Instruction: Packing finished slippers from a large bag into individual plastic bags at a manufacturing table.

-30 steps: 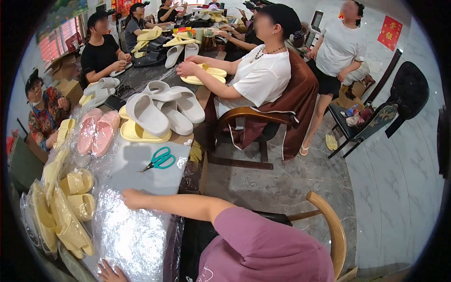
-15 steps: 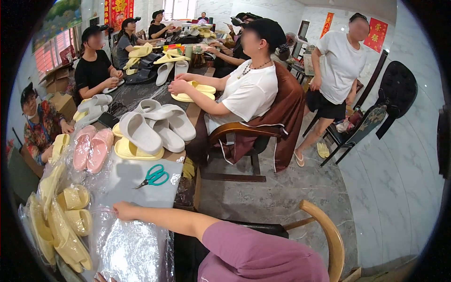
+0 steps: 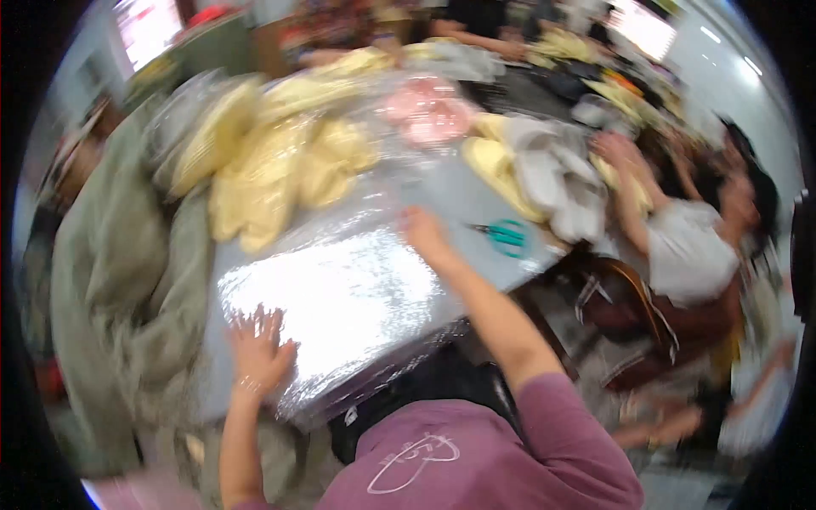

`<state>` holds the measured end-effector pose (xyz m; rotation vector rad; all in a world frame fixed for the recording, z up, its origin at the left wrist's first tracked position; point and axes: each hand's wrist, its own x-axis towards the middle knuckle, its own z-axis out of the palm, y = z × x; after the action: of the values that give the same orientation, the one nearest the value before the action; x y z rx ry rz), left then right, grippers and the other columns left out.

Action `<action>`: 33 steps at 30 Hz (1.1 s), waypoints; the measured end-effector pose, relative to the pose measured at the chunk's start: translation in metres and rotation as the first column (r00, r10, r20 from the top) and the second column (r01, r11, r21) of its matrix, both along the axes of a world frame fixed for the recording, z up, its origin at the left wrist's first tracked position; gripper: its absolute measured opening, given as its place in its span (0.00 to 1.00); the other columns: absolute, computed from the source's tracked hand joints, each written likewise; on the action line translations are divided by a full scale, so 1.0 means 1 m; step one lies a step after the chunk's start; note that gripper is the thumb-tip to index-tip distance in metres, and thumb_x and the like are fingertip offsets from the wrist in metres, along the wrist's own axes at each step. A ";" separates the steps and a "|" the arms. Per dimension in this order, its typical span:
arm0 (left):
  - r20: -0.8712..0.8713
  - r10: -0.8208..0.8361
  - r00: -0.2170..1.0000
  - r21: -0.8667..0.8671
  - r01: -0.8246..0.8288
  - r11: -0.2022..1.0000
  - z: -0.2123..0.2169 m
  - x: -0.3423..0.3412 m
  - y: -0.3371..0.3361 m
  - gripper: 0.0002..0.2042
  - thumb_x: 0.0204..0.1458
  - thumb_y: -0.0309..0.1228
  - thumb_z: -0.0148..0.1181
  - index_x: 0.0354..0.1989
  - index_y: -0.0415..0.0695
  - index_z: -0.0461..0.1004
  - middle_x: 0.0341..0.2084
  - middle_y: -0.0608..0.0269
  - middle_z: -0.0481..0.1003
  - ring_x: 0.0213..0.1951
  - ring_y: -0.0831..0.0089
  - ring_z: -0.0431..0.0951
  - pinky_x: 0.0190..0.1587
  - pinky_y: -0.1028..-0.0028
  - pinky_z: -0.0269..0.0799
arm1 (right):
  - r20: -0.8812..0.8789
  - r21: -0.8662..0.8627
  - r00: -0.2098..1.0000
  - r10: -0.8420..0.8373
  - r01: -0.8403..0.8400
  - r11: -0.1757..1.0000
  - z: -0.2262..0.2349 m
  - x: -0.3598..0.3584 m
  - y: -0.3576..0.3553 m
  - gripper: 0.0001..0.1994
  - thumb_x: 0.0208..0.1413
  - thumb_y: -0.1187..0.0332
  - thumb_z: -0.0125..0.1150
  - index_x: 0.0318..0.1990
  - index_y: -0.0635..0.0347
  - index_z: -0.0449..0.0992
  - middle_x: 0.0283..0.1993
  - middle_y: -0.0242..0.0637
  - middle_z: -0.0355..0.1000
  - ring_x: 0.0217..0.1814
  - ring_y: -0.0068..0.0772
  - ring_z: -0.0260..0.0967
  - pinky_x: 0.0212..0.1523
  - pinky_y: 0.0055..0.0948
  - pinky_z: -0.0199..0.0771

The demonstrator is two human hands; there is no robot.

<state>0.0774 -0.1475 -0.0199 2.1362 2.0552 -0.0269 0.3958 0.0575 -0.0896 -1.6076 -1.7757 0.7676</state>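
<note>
A shiny stack of clear plastic bags (image 3: pixel 340 285) lies flat on the grey tabletop in front of me. My left hand (image 3: pixel 262 350) rests on its near left edge with the fingers spread. At the stack's far right corner is my right hand (image 3: pixel 425 236), its fingers drawn together on the plastic edge; motion blur softens their outline. Teal-handled scissors (image 3: pixel 507 237) lie just right of that hand. Beyond the stack are yellow slippers (image 3: pixel 263 183) in clear wrapping and a wrapped pink pair (image 3: pixel 429 110).
Grey slippers (image 3: pixel 557 178) are heaped at the right, beside a yellow slipper (image 3: pixel 501 166). Green-grey cloth (image 3: pixel 127 280) hangs along the left side. A person in white (image 3: pixel 693 251) sits at the right by a brown chair (image 3: pixel 629 314). Other people sit along the far table.
My view has swung left and down, blurring the scene. My left hand, barely showing at the lower edge before, is now fully visible on the bags. My right hand stays at the stack's far edge.
</note>
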 end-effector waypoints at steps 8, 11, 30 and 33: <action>0.045 0.014 0.999 0.217 -0.023 0.976 -0.034 -0.025 -0.023 0.31 0.50 0.53 0.49 0.63 0.57 0.58 0.65 0.54 0.50 0.66 0.41 0.40 0.62 0.40 0.30 | 0.183 0.605 0.983 0.008 -0.119 0.788 0.075 -0.124 0.010 0.20 0.46 0.63 0.61 0.47 0.59 0.68 0.47 0.38 0.65 0.54 0.44 0.58 0.55 0.41 0.56; 0.073 0.040 0.996 0.198 -0.054 0.979 -0.034 -0.030 -0.029 0.31 0.49 0.54 0.49 0.62 0.57 0.58 0.65 0.54 0.51 0.65 0.40 0.40 0.62 0.39 0.31 | 0.149 0.707 0.986 -0.067 -0.059 0.705 0.090 -0.169 0.016 0.24 0.45 0.54 0.63 0.46 0.60 0.70 0.44 0.42 0.68 0.50 0.45 0.63 0.52 0.40 0.60; 0.123 0.057 0.991 0.148 -0.075 0.986 -0.023 -0.015 -0.022 0.32 0.47 0.53 0.52 0.62 0.55 0.59 0.66 0.55 0.49 0.66 0.42 0.39 0.63 0.42 0.28 | -0.886 -0.144 0.463 -0.010 -0.254 0.956 0.160 -0.207 0.021 0.18 0.51 0.59 0.52 0.40 0.68 0.72 0.28 0.38 0.72 0.26 0.29 0.70 0.24 0.28 0.70; 0.084 0.065 0.994 0.147 -0.077 0.986 -0.020 -0.013 -0.019 0.33 0.47 0.51 0.53 0.62 0.53 0.59 0.65 0.54 0.51 0.66 0.43 0.41 0.64 0.43 0.28 | -0.912 -0.057 0.406 0.061 -0.273 0.960 0.177 -0.160 -0.028 0.16 0.54 0.61 0.50 0.42 0.65 0.70 0.30 0.34 0.71 0.28 0.25 0.69 0.26 0.25 0.70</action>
<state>0.0642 -0.1664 -0.0404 2.1082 2.1478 0.2253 0.2359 0.0299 0.0874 -0.7498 -1.0196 1.5889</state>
